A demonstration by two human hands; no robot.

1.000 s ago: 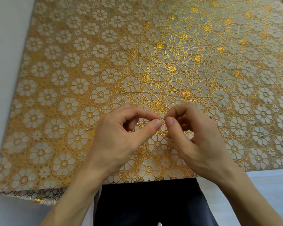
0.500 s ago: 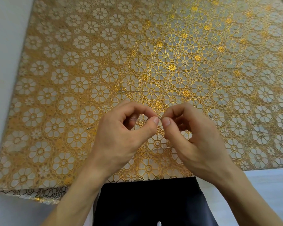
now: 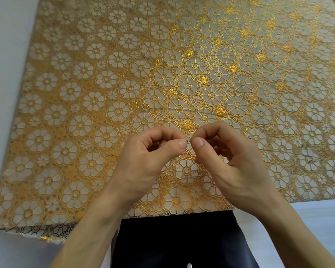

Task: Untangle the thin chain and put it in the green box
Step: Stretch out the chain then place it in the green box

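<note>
Thin chain (image 3: 189,140): a short bright bit is pinched between the two thumbs, just above the gold flower cloth (image 3: 104,74). Faint strands trail off left, right and under the hands.
Green box: not in view.
Risk, left: the loose strand lying left of the wrist may snag on the embossed cloth if it is dragged.
Risk, centre: pulling the two pinches apart sharply would likely tighten the knot or break a link.
Risk, right: strands there barely stand out from the pattern, so a dropped end could be lost from sight.
Left hand (image 3: 143,161): thumb and forefinger curled and pinching the chain, other fingers tucked in.
Right hand (image 3: 234,161): mirrored pose, thumb and forefinger pinching the chain, thumb tip just beside the left one.
Table (image 3: 8,55): white, showing left of the cloth.
</note>
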